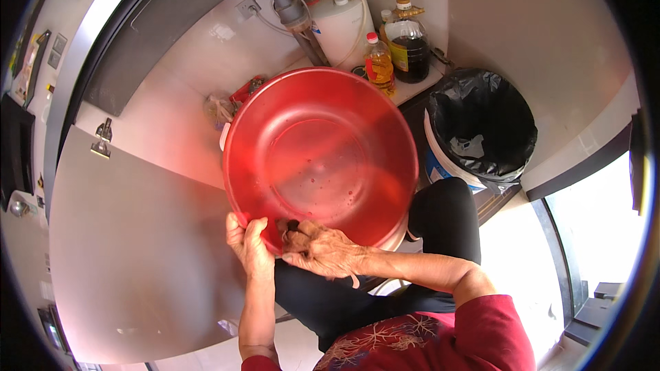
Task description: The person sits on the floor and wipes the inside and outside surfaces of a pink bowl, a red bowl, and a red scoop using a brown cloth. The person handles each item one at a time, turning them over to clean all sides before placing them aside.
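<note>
A large round red basin (320, 165) is tilted toward me in front of the open cabinet, with a few drops on its inner bottom. My left hand (253, 246) is closed on its near left rim, thumb raised beside the edge. Just to the right, my right hand (322, 249) is curled at the near rim. Something small and dark (293, 225) shows at its fingers, too covered to name. A strip of a light-coloured thing hangs below that hand. The basin rests close above my knees.
A bin with a black liner (474, 144) stands right of the basin. Behind are an amber oil bottle (379, 65), a large dark-liquid bottle (409, 48), a white tank (340, 24) and a grey drain pipe (292, 10). An open cabinet door (137, 254) spans the left.
</note>
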Motion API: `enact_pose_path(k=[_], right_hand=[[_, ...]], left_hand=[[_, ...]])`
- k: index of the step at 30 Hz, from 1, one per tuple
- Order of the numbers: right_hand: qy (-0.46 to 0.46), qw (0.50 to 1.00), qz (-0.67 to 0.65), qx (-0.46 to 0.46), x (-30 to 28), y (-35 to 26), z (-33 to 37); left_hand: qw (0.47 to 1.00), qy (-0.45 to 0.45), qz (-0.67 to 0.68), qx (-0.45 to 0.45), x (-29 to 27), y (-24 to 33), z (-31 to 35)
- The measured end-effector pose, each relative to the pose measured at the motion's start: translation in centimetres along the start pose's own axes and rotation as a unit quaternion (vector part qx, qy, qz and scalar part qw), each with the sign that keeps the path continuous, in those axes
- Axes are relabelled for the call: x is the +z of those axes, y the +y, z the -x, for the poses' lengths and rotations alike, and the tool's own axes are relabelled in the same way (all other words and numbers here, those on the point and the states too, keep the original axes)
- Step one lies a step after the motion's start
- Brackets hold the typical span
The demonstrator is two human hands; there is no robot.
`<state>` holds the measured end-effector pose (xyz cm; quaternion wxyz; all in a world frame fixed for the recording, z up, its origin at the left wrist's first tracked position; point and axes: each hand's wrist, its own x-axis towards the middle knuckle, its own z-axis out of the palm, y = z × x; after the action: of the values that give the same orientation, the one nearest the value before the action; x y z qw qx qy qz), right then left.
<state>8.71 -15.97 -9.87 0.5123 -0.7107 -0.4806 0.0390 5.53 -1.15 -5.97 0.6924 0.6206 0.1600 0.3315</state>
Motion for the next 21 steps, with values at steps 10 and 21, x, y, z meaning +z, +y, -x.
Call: enact_pose_path(k=[10,21], right_hand=[[-0.124,0.992,-0.013,-0.027,-3.7,-6.0,6.1],[-0.307,0.832,0.459,0.049,-11.0,-3.4,10.9]], left_hand=[[0.999,-0.014,0.005,-0.033,-0.8,8.3,5.5],[0.999,-0.019,-0.031,-0.022,-2.3,6.8,7.0]])
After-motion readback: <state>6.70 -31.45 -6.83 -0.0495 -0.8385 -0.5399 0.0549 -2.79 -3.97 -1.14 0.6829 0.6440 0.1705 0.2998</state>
